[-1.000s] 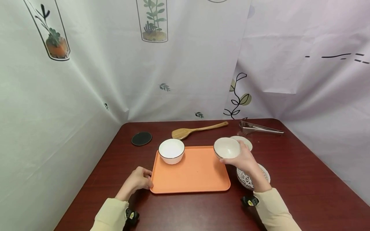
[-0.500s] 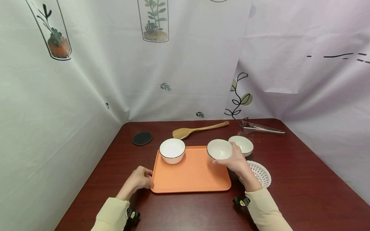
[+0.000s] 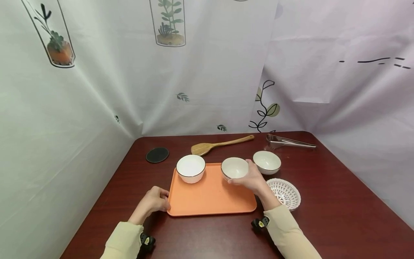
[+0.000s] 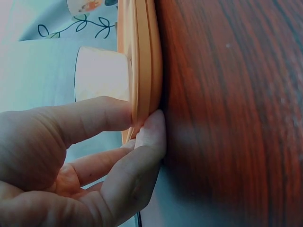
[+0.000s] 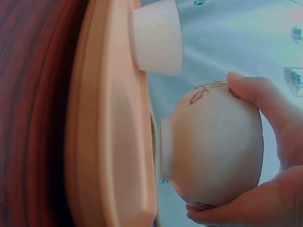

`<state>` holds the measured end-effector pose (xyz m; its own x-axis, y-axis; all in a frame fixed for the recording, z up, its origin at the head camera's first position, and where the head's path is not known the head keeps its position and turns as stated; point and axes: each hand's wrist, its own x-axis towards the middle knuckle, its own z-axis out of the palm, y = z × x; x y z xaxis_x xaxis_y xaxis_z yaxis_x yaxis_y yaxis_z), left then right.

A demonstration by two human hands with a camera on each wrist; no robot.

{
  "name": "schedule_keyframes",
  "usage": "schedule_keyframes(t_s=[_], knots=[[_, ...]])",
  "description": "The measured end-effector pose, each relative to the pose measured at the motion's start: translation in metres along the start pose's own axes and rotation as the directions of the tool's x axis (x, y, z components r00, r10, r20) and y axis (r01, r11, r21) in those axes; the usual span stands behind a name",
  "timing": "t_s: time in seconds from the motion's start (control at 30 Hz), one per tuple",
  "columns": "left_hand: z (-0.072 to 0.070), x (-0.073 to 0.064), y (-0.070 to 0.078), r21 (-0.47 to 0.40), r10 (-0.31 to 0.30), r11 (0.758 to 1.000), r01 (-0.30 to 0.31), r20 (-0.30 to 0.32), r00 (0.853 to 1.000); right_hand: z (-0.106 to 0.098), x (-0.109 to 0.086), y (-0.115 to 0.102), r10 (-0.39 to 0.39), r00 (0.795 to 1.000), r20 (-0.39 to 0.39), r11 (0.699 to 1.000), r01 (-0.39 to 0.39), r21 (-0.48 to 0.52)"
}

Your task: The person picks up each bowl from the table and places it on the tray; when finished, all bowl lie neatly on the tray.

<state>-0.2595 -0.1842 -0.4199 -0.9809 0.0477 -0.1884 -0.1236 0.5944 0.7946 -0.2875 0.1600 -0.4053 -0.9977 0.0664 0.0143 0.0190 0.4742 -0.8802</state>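
Note:
My left hand (image 3: 152, 202) pinches the left rim of an orange tray (image 3: 207, 201), thumb on the edge and a fingertip beneath it in the left wrist view. In the tray's far left corner stands a white bowl with a dark rim (image 3: 191, 168). My right hand (image 3: 253, 178) grips a second, rounder bowl (image 3: 234, 167) by its side, thumb and fingers spread round it. The right wrist view shows this bowl (image 5: 218, 146) with a brown leaf pattern, upright, its foot apart from the tray surface.
Beyond the tray lie a wooden spatula (image 3: 203, 148) and a black round coaster (image 3: 157, 155). To the right are another white bowl (image 3: 266, 162), a white woven basket (image 3: 286, 194) partly behind my right arm, and metal tongs (image 3: 291, 142). Patterned cloth (image 3: 207, 72) hangs round the table.
My right hand has carried the rounder bowl leftward over the tray, uncovering the bowl and basket at the right. The left hand has stayed on the tray's rim.

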Motion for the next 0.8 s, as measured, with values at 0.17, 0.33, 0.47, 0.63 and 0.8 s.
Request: schedule_keyframes(t_s=[0.17, 0.33, 0.47, 0.63, 0.8], knots=[[-0.001, 0.000, -0.001, 0.003, 0.006, 1.000, -0.006, 0.001, 1.000, 0.007, 0.004, 0.000, 0.004, 1.000, -0.005, 0.999, -0.005, -0.036], [0.000, 0.000, -0.001, 0.015, 0.006, 1.000, -0.006, -0.003, 1.000, 0.013, 0.007, 0.002, 0.010, 1.000, -0.002, 0.999, -0.011, -0.051], [0.001, -0.001, 0.000, 0.025, 0.005, 1.000, -0.005, -0.002, 1.000, 0.017, 0.012, 0.005, 0.017, 1.000, -0.017, 0.996, -0.019, -0.082], [0.001, -0.002, 0.001, 0.019, 0.002, 1.000, -0.002, -0.006, 1.000, 0.023, 0.017, 0.004, 0.014, 0.999, -0.032, 0.994, -0.017, -0.105], [0.000, -0.003, 0.002, 0.021, -0.003, 1.000, 0.003, -0.012, 1.000, 0.027, 0.022, -0.002, 0.006, 0.999, -0.053, 0.991, -0.013, -0.132]])
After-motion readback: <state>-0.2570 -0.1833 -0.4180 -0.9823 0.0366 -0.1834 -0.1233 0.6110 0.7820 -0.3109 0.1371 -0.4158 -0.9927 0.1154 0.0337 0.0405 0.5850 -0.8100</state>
